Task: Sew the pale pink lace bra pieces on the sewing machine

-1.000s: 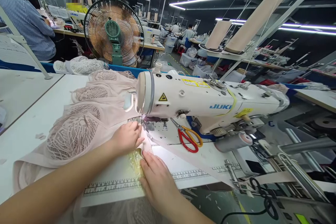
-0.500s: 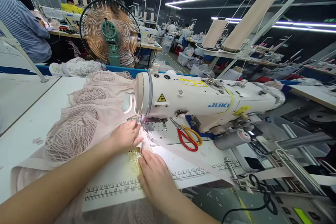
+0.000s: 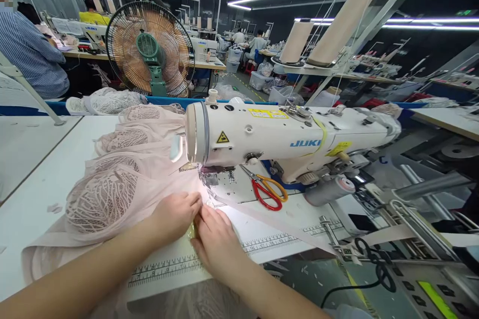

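Observation:
Pale pink lace bras (image 3: pixel 103 199) lie in a chained row on the left of the table, their fabric running to the needle area of a white JUKI sewing machine (image 3: pixel 258 132). Just in front of the presser foot, my left hand (image 3: pixel 178 213) has its fingers closed on the edge of the bra fabric. My right hand (image 3: pixel 220 241) meets it there, thumb and fingers pinching the same edge; the exact grip is partly hidden. A pale elastic band (image 3: pixel 267 222) runs from the needle area toward a metal guide (image 3: pixel 331 237) at the right.
Red-and-orange-handled scissors (image 3: pixel 266 192) lie right of the needle. A grey thread cone (image 3: pixel 331 190) rests beside the machine. A printed ruler (image 3: pixel 168 266) crosses the table's front edge. Behind stand a large fan (image 3: pixel 149 50), thread cones (image 3: pixel 297 42) and a seated person in a striped shirt (image 3: pixel 32 55).
My left hand has drawn back from the presser foot toward me and now touches my right hand. My right hand has shifted slightly up. The whole view has shifted a little.

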{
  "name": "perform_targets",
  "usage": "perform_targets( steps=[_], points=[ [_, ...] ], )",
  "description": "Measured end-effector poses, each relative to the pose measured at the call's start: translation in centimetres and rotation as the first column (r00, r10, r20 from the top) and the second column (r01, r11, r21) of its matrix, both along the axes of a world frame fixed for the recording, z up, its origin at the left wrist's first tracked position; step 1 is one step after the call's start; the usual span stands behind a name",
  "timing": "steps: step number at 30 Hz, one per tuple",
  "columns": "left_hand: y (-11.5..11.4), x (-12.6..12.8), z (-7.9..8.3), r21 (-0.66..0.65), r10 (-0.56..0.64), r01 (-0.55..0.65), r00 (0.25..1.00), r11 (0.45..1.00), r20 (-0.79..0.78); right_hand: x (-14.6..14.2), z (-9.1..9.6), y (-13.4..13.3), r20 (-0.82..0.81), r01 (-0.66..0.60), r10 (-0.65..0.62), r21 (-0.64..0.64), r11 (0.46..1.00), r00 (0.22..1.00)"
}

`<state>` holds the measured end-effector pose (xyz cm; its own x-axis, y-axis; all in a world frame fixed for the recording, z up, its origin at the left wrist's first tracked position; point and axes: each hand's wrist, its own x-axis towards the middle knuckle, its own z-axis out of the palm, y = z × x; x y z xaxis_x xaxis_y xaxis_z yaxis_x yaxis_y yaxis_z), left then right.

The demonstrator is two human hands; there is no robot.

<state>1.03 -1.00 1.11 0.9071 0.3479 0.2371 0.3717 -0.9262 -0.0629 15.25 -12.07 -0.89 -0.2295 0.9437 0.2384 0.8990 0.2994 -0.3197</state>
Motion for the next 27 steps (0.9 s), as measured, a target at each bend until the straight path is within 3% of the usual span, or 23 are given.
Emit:
perform_targets(
  steps=[3,8,11,18,27],
  points=[
    [-0.6,-0.6,-0.1,-0.039,0.038,-0.039,0.999,0.998,-0.024,0.1,-0.1,-0.1,-0.005,0.0,0.0,0.021,1.0,1.0],
    [0.5,-1.2,1.1,-0.038,-0.119,0.12,0.992,0.992,0.037,0.3,-0.4,-0.3,-0.02,-0.002,0.004,0.064,0.998,1.0],
    [1.4,-1.5,1.4,-0.077,-0.15,0.155,0.986,0.985,0.071,0.5,-0.3,-0.4,-0.015,0.001,0.0,0.06,0.998,1.0],
    [3.6,-1.9,0.6,-0.063,-0.104,0.108,0.993,0.992,0.063,0.6,-0.2,-0.4,-0.027,-0.01,0.012,0.077,0.997,1.0],
    [5.1,-1.4,1.0,-0.095,-0.096,0.101,0.993,0.99,0.062,0.6,-0.3,-0.3,-0.047,0.0,0.004,0.085,0.996,0.999]
  ],
)
